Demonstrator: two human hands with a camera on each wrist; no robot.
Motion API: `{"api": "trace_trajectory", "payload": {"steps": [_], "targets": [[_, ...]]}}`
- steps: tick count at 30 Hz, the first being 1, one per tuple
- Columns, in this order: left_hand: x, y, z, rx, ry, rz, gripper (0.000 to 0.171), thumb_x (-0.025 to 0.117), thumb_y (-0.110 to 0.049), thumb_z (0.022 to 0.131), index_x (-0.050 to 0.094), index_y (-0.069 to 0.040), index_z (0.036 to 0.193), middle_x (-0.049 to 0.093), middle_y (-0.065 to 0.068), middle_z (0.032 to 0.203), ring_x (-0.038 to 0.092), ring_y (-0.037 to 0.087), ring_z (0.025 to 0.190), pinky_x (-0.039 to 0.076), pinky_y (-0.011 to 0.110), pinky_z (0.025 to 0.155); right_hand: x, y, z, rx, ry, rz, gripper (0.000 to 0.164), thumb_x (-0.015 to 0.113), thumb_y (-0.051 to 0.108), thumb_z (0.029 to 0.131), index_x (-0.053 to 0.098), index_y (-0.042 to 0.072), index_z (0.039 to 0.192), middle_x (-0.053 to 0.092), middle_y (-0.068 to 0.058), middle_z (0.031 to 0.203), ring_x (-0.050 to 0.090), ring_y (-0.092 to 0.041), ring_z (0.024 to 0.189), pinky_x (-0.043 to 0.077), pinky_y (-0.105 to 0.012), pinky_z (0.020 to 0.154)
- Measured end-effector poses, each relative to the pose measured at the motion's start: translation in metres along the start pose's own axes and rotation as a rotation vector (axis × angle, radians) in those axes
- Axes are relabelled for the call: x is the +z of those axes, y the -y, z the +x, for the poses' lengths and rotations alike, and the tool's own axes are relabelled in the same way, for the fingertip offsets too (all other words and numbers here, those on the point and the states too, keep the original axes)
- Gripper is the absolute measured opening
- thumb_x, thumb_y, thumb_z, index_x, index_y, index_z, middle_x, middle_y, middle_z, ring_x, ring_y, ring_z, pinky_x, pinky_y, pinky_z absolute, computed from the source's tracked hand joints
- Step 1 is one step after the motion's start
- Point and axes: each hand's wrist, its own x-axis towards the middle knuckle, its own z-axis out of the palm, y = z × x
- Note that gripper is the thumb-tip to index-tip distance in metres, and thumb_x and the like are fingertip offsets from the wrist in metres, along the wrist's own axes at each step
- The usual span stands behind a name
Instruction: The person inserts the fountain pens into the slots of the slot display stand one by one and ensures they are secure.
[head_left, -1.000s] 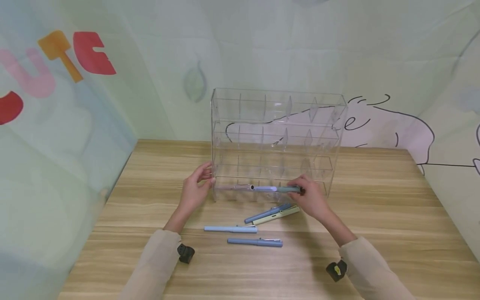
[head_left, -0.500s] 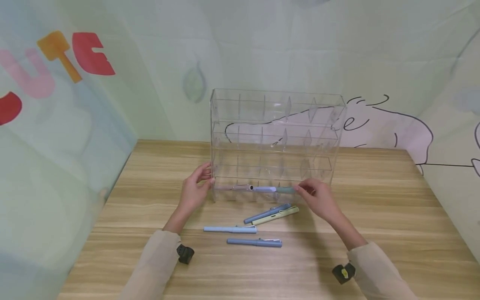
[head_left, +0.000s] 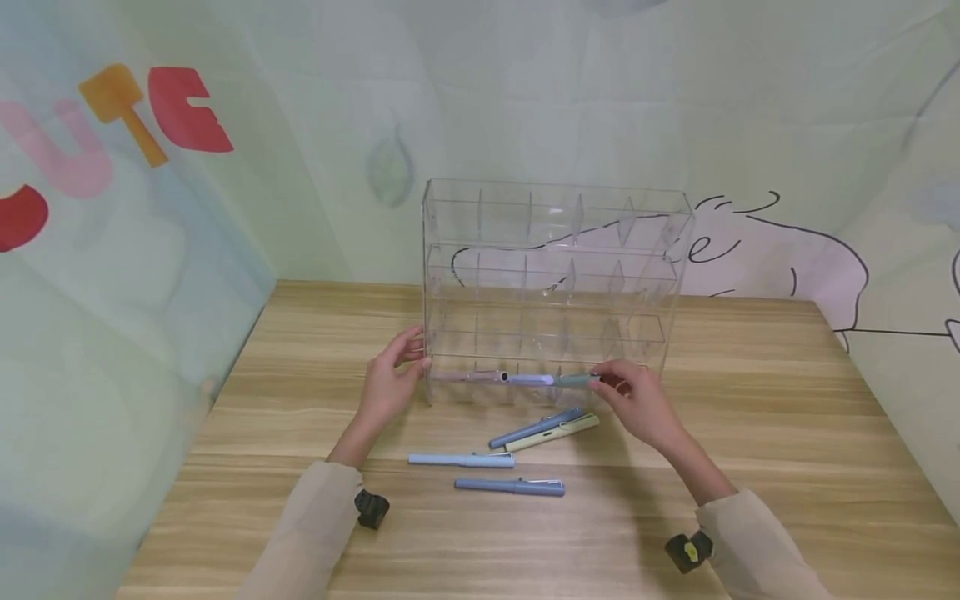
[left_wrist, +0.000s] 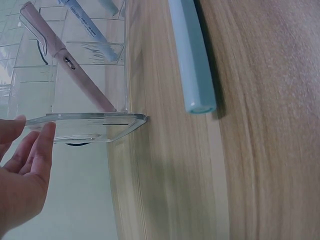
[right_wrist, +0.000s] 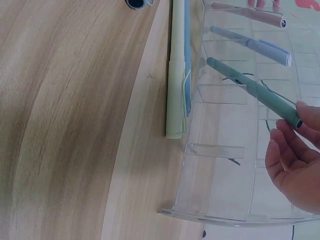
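Observation:
A clear acrylic display rack with divided tiers stands on the wooden table. My left hand holds its left side panel, thumb in front and fingers behind, as the left wrist view also shows. Along the lowest tier lie a pinkish pen, a lavender-blue pen and a dark green pen. At the rack's lower right, my right hand pinches the capped end of the green pen between thumb and fingers. The green pen's other end sits low in the tier.
On the table before the rack, a pale green pen lies against a blue pen. Nearer are a light blue pen and another blue pen. A printed cloth backdrop rises behind the table.
My right hand has shifted right and slightly toward me, its fingertips now at the green pen's capped end. The left hand and the loose pens stay where they were.

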Motion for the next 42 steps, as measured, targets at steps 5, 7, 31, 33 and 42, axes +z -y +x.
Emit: {"api": "trace_trajectory", "payload": {"steps": [5,7,31,33,42], "targets": [[0.0,0.001,0.0,0.012,-0.002,-0.006,0.048,0.059,0.002,0.086,0.044,-0.001,0.131,0.057,0.021,0.116,0.056,0.032,0.104,0.054,0.033,0.081,0.0,0.0,-0.001,-0.003,0.002,0.0,0.012,0.063,-0.001,0.084,0.064,-0.004,0.096,0.061,-0.006,0.079,0.053,-0.016,0.07,0.05,-0.024,0.059],[0.0,0.002,0.0,0.013,-0.003,-0.007,0.048,0.059,0.002,0.086,0.045,-0.001,0.131,0.057,0.021,0.116,0.056,0.032,0.104,0.054,0.033,0.081,-0.001,0.0,-0.001,-0.004,0.005,-0.004,0.014,0.063,-0.001,0.084,0.064,-0.004,0.097,0.061,-0.006,0.08,0.053,-0.016,0.07,0.05,-0.024,0.059],[0.0,0.002,0.0,0.001,0.0,-0.005,0.048,0.059,0.002,0.086,0.044,-0.002,0.131,0.056,0.02,0.117,0.055,0.031,0.106,0.053,0.036,0.084,0.001,-0.007,-0.038,-0.039,0.204,0.019,0.017,0.066,-0.002,0.08,0.064,-0.001,0.097,0.062,-0.006,0.087,0.054,-0.01,0.075,0.052,-0.022,0.061],[0.0,0.002,0.001,0.0,0.0,-0.002,0.048,0.059,0.001,0.086,0.044,-0.002,0.131,0.056,0.02,0.117,0.055,0.031,0.106,0.053,0.037,0.085,0.008,-0.009,-0.04,-0.053,0.233,0.046,0.017,0.066,-0.004,0.079,0.064,-0.002,0.095,0.062,-0.009,0.087,0.055,-0.01,0.074,0.052,-0.023,0.061],[0.001,0.003,0.001,-0.01,0.001,0.006,0.048,0.059,0.001,0.086,0.044,-0.002,0.131,0.056,0.019,0.118,0.055,0.031,0.106,0.052,0.036,0.085,0.038,-0.012,-0.053,-0.045,0.392,0.089,0.018,0.07,0.008,0.079,0.063,0.002,0.095,0.061,-0.004,0.089,0.055,-0.017,0.079,0.052,-0.026,0.067]]}}
